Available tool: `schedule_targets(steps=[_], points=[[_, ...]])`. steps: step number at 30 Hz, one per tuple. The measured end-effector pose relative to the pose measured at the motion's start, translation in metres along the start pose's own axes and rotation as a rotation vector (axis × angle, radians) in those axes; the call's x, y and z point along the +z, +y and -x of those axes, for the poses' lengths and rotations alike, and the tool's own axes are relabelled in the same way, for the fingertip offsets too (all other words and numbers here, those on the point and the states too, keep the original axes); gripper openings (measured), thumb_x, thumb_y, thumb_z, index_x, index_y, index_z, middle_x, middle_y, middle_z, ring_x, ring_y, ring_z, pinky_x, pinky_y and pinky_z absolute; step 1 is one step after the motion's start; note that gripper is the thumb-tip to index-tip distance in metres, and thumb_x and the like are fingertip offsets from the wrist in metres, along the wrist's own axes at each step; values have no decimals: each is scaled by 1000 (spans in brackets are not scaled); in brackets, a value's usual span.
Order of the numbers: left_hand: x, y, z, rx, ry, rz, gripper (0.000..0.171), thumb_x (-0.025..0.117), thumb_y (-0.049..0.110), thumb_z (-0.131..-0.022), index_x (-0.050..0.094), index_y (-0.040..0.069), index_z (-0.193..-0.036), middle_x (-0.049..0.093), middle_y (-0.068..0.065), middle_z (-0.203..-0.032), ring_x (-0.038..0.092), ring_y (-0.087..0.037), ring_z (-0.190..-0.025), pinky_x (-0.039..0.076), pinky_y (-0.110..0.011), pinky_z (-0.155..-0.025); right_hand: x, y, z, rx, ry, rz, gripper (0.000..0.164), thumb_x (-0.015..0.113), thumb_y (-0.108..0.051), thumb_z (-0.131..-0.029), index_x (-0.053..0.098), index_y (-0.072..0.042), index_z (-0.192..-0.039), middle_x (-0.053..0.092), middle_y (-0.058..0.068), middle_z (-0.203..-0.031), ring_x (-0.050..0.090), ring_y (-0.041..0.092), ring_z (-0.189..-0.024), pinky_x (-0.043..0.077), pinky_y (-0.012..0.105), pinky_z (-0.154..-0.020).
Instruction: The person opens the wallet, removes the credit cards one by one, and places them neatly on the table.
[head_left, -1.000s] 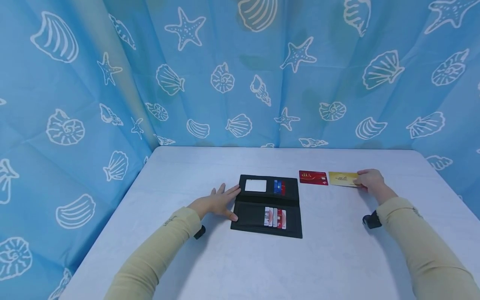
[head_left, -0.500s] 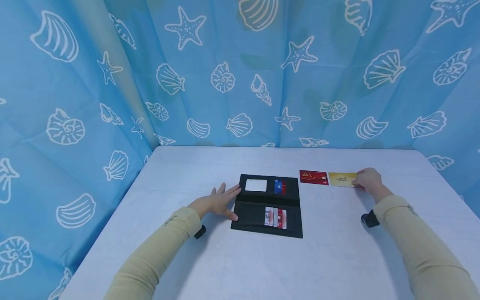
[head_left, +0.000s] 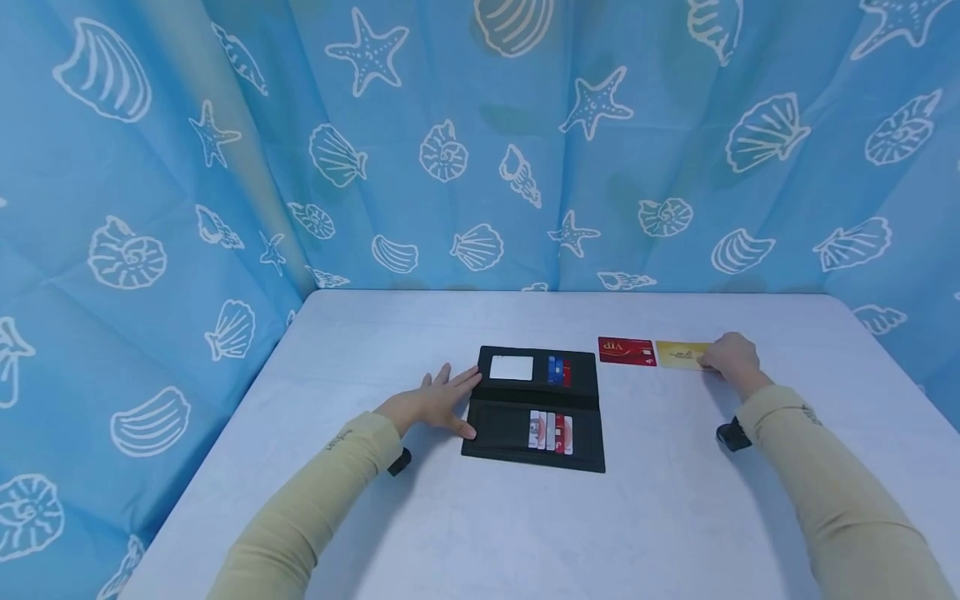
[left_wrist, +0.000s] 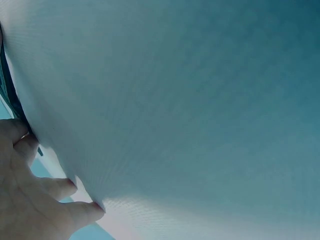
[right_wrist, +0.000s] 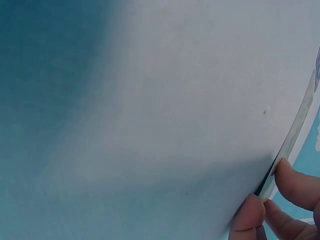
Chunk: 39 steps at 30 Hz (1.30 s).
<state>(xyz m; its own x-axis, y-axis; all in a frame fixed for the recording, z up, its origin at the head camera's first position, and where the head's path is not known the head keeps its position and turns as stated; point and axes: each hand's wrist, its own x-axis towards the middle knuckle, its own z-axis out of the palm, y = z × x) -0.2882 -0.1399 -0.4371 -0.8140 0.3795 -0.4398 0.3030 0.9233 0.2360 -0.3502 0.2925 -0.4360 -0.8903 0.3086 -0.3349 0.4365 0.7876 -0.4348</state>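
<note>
"Head view has both hands in it, so what's each one doing? Left hand [head_left: 435, 406] looks parked to me."

"Yep, it's resting on the left edge of that black bifold wallet [head_left: 498, 425]. Fingers are spread apart, thumb down by the lower half, the rest up by the fold and top half. Not gripping it as far as I can see."

"And the right hand [head_left: 733, 362]?"

"That one's on the right end of the gold card [head_left: 678, 355]. Check the right wrist cam: fingertips pinched on the end of the card, most of it sticking out past them. You only get it at a steep angle there, so the print's no help."

"Where's the card sitting, though?"

"Right of the wallet, toward the far side of the white tabletop [head_left: 660, 500]. There's a red VIP card [head_left: 627, 352] between the two, right beside the gold one, lettering upside down from the head cam. Can't tell if those two touch."

"Anything in the wallet?"

"It's unfolded. Upper half: a white rectangle [head_left: 512, 367] on the left, blue and red cards [head_left: 555, 370] on the right. Lower half has a row of white and red cards [head_left: 551, 432]. Behind it all, a blue seashell curtain [head_left: 487, 100]."
</note>
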Motion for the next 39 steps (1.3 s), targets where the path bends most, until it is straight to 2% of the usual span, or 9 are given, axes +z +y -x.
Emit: schedule_targets(steps=[3,6,11,14,21,27,33,39], points=[[0,0,0,7,3,0,100,70,49,-73,10,21,-149,0,6,-155,-9,-34,-140,-1,-55,-110,0,0,0,-12,-1,22,45,52,-16,-87,44,20,-113,51,24,-90,51,19,-64,44,24,-53],[0,-1,-1,9,6,-1,100,70,49,-73,10,21,-149,0,6,-155,-9,-34,-140,-1,-55,-110,-2,1,2,-36,-12,34,45,52,-17,-86,45,20,-111,50,24,-90,51,24,-71,45,27,-57],[1,-2,-2,4,6,-3,101,70,50,-73,10,21,-149,0,6,-155,-9,-33,-140,-1,-55,-110,-3,2,7,-39,-35,-18,50,52,-17,-87,40,19,-120,47,31,-108,50,35,-90,46,36,-70],[1,-2,-1,5,5,4,100,70,49,-73,10,21,-149,0,6,-155,-9,-34,-140,-1,-55,-110,-2,4,8,-28,-47,-65,54,51,-18,-88,35,18,-125,43,33,-116,48,36,-95,46,36,-71],[0,-2,0,8,3,1,100,70,50,-73,10,21,-149,0,6,-155,-9,-34,-140,-1,-55,-110,-3,11,7,-13,-68,-139,60,52,-24,-90,31,14,-131,41,29,-115,46,29,-90,41,29,-65],[0,-2,1,8,5,-1,100,70,49,-73,11,21,-149,1,6,-155,-9,-34,-140,-1,-55,-110,-4,18,4,-7,-100,-244,62,54,-23,-89,30,12,-134,38,30,-124,46,30,-95,38,19,-60],[0,-2,1,2,8,10,100,71,49,-73,12,21,-148,1,6,-155,-9,-34,-140,-1,-55,-110,-7,25,-1,-2,-137,-302,64,54,-24,-90,28,11,-136,38,29,-123,46,28,-94,40,21,-61],[0,-2,0,4,5,4,100,70,50,-73,11,21,-149,0,6,-155,-9,-34,-140,-1,-55,-110,-10,26,8,-33,-126,-291,61,52,-21,-90,29,13,-134,41,30,-121,51,27,-92,44,26,-67]])
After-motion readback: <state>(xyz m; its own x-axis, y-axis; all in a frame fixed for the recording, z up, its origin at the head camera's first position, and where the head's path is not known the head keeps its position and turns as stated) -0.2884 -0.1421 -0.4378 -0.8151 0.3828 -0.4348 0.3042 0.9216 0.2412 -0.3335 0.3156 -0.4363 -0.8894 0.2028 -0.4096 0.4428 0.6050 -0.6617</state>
